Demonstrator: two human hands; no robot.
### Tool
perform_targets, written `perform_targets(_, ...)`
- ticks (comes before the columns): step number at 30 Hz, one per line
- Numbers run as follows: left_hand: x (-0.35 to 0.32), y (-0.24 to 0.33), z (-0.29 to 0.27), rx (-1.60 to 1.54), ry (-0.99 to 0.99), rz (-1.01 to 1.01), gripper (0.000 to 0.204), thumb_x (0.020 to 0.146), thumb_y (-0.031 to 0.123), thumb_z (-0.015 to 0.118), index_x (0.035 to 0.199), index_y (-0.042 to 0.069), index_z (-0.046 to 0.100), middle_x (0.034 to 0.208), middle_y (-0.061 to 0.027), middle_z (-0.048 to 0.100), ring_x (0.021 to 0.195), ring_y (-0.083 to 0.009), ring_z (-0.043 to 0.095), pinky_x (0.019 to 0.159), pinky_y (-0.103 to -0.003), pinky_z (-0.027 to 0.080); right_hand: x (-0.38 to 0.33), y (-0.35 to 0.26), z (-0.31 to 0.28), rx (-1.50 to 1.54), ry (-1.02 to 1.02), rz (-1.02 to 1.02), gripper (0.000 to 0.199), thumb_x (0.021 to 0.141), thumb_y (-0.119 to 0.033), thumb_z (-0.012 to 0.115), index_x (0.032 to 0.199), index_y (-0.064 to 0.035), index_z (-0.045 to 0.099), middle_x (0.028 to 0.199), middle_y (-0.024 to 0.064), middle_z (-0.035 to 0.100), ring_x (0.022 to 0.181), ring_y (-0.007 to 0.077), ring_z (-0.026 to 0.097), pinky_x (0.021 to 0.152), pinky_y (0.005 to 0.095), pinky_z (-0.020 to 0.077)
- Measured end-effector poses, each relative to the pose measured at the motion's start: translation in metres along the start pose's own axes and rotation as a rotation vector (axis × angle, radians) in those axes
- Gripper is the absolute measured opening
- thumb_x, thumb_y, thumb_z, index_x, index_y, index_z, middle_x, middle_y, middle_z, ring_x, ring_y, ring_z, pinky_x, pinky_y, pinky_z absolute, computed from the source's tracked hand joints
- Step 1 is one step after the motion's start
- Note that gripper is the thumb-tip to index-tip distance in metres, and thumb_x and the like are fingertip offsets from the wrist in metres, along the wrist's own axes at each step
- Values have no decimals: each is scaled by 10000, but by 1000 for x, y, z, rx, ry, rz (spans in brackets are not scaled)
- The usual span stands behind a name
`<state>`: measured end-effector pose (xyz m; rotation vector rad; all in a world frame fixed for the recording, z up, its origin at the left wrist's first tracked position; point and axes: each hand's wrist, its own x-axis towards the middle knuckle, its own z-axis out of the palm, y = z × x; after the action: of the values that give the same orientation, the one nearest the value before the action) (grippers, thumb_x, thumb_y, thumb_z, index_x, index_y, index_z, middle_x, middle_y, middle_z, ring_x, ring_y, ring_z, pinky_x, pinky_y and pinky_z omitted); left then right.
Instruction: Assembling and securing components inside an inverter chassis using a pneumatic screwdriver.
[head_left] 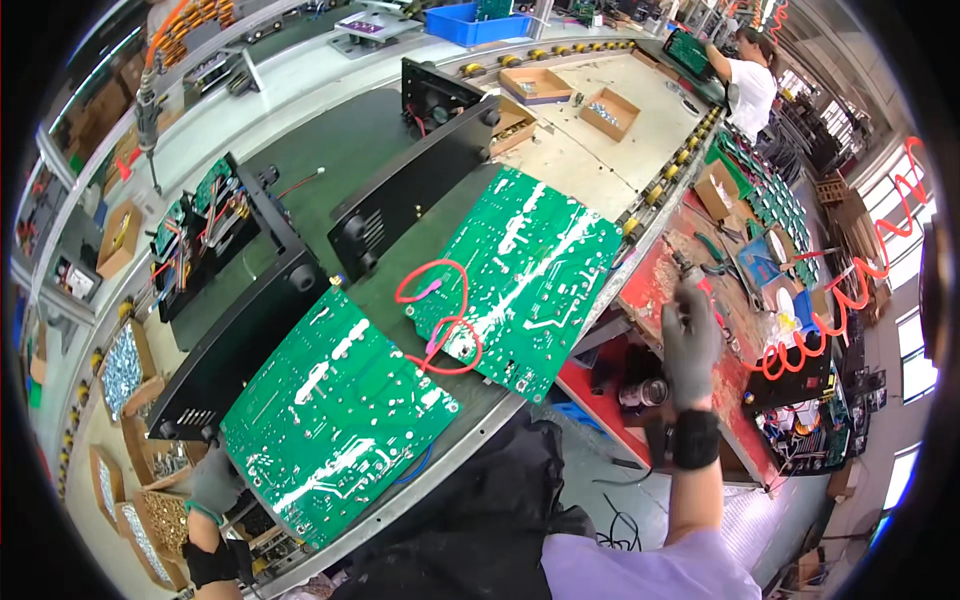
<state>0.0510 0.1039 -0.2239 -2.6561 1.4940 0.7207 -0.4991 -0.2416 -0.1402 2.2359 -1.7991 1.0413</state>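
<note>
Left hand: my left hand (213, 483) curls against the near circuit board (335, 430), seven o'clock.
Right hand: my right hand (689, 343), three o'clock over the red bench (665, 275); grip, can't tell.

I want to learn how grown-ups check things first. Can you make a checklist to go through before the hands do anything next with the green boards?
1. Left hand on the near green board, gloved, at its lower left corner: ok.
2. Right hand free of the boards, out over the red side bench: ok.
3. What the right hand holds: cannot tell.
4. Far green board lying flat beside the near one: ok.
5. Red wire looped loose across the far board, could snag: not ok.
6. Black metal case open behind the near board: ok.
</note>
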Motion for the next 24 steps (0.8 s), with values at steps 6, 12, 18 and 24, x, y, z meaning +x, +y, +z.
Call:
perform_targets(6,-5,-1,12,-175,217,50,180,700,125,685,846,20,672,793,-223,647,806,-423,629,697,-479,494,58,106,48,-410,-212,343,566,829,-408,672,1333,-191,533,1296,164,519,1236,380,454,1018,523,356)
perform_targets(12,-11,-4,8,-225,148,-164,165,686,86,674,832,12,652,787,-217,627,784,-409,618,673,-454,478,39,87,56,-344,11,177,383,875,-475,594,1040,-149,706,1078,130,608,1121,365,507,962,498,371)
perform_targets(18,-20,17,-2,-197,288,-67,212,718,121,713,889,22,636,870,-197,633,835,-386,614,738,-443,488,0,115,36,-491,-49,24,192,734,-210,642,788,-35,703,926,158,629,1015,366,545,958,453,398)
perform_targets(24,-47,26,-16,-547,366,-85,162,790,100,661,936,29,661,936,-146,670,925,-313,638,820,-392,495,-4,174,18,-1070,-517,170,583,818,-142,503,1371,31,437,1320,247,516,1213,408,481,1044,456,385)
